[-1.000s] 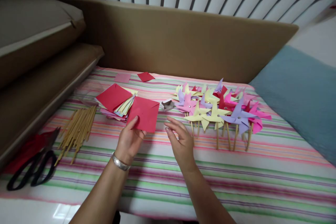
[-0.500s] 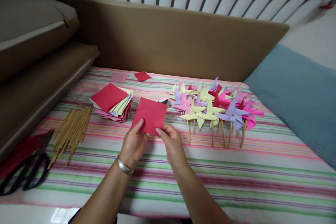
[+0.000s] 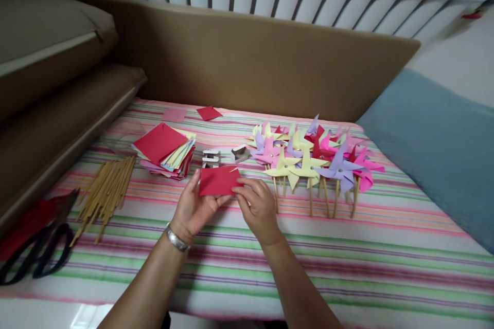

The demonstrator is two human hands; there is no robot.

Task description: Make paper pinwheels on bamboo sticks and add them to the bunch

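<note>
A red paper square (image 3: 218,180) is held low over the striped cloth (image 3: 347,252), tilted nearly flat. My left hand (image 3: 194,206) pinches its left edge with thumb on top; a silver bracelet is on that wrist. My right hand (image 3: 258,207) pinches its right corner. A stack of coloured paper squares (image 3: 165,149) with a red one on top lies just left of my hands. A heap of finished paper pinwheels (image 3: 309,157) on wooden sticks lies to the right.
A bundle of wooden sticks (image 3: 108,193) and black scissors (image 3: 42,252) lie at the left. Small silvery objects (image 3: 211,157) sit behind the held paper. Loose red and pink scraps (image 3: 209,112) lie at the back. A blue cushion (image 3: 436,139) borders the right.
My right hand came in and took the red square's right corner. Both hands lowered and tilted the square flatter, uncovering the small silvery objects behind it.
</note>
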